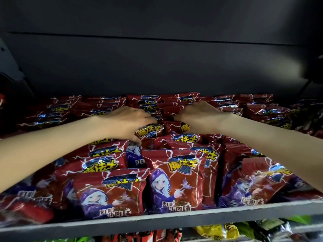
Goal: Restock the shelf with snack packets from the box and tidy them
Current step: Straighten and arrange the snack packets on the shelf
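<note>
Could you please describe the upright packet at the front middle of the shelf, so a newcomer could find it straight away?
Start at the grey shelf lip and look just right of centre. The front-centre packet stands upright behind it, below the right hand. Unlike its leaning neighbours, it shows its whole front: yellow title and white-haired, purple-hooded figure.

A grey shelf (174, 219) carries red snack packets (176, 180) packed across its whole width, upright along the front edge, stacked flat toward the back edge.
</note>
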Tool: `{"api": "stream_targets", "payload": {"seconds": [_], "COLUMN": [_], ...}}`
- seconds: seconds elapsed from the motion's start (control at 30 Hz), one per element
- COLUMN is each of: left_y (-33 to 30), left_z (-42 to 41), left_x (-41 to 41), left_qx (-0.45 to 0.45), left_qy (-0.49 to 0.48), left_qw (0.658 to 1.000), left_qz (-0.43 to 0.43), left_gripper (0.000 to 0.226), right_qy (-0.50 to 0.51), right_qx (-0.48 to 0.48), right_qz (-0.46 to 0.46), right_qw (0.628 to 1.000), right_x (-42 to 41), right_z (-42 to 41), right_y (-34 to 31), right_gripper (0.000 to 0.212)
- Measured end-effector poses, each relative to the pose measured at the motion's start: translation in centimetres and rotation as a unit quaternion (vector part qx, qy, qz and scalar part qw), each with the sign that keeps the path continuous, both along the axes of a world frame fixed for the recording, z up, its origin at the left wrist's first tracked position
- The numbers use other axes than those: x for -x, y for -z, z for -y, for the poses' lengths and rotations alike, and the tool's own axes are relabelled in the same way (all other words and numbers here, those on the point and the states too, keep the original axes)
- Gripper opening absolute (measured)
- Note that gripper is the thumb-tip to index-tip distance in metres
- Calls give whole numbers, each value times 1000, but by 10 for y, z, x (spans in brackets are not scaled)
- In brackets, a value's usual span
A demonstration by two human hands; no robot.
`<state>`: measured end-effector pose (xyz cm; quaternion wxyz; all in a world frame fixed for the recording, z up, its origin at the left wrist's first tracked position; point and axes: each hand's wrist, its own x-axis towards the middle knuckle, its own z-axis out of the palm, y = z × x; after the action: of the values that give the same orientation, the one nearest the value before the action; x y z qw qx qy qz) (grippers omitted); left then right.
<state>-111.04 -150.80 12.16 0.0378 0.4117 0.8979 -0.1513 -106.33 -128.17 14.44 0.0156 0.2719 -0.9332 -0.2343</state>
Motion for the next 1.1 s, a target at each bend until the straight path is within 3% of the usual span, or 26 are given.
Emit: {"api": "stream_targets", "payload": {"seconds": [0.07, 0.17, 0.23, 0.3, 0.4, 0.5, 0.63, 0.87, 1.1], "left_y": [-7, -14, -18, -23, -33, -35, -26, -12, -14], "left_z": [-4, -7, -9, -15, -38, -71, -113, -148, -154], "left_x": [-6, -14, -14, -12, -12, -12, -9, -7, -12], "left_qx": [0, -95, -169, -237, -286, -276, -221, -155, -166], "left_qy": [21, 29, 47, 71, 103, 125, 129, 61, 0], "left_qw": [999, 995, 984, 968, 952, 953, 967, 985, 986], "left_qz": [-34, -13, -24, -36, -27, -7, 4, 34, 30], "left_gripper": [79, 59, 48, 44, 31, 22, 27, 39, 40], "right_qy": [-8, 19, 44, 42, 38, 65, 88, 8, -78], "right_qx": [6, 56, 206, 374, 450, 381, 243, 117, 87], "right_qz": [-6, 38, 93, 116, 71, 39, 57, 107, 131], "right_qw": [1000, 998, 973, 919, 890, 921, 964, 987, 984], "right_x": [3, 4, 1, -2, -12, -26, -30, -17, -13], "right_z": [-4, -16, -27, -42, -80, -124, -159, -160, -125], "right_y": [6, 9, 4, -7, -25, -32, -20, -10, 3], "right_gripper": [54, 58, 55, 43, 22, 15, 14, 34, 43]}}
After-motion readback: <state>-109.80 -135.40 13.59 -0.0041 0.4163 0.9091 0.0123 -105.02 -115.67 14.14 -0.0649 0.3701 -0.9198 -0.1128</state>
